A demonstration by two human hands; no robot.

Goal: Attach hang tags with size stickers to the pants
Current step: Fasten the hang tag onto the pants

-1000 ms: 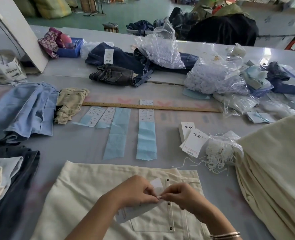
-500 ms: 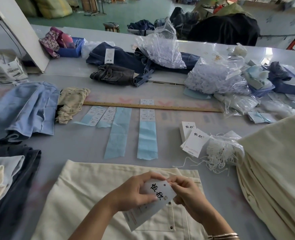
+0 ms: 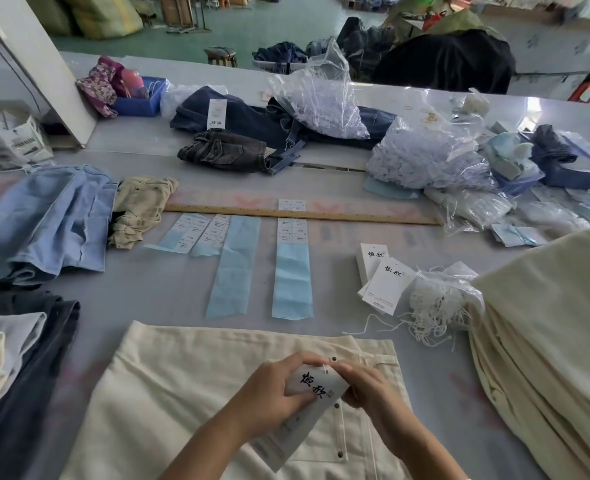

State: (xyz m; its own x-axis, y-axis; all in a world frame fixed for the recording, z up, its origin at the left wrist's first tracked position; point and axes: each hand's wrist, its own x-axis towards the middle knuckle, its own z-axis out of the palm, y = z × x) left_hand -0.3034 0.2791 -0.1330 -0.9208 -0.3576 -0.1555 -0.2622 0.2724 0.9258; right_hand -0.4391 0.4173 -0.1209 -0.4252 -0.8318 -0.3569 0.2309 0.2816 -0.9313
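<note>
Both hands pinch the tag [image 3: 316, 388] over the near pants [image 3: 189, 393]: left hand [image 3: 269, 393], right hand [image 3: 369, 389]. The thin string [image 3: 325, 368] could slip out if the fingers let go.

There is a single view, from a wide-angle camera worn on the person's head, looking forward and down across the work table [image 3: 141, 299]. It sits close above the near edge, so the left hand [image 3: 269, 393] and right hand [image 3: 373, 389] fill the bottom centre, large and close, with the forearms entering from the lower edge. The table runs away from the camera; the wooden ruler [image 3: 300, 213] lies across the middle distance, and the green floor [image 3: 252, 26] shows at the far top. The wide lens bends straight lines near the frame's sides. With only one view, no part of the scene is shared with another.
</note>
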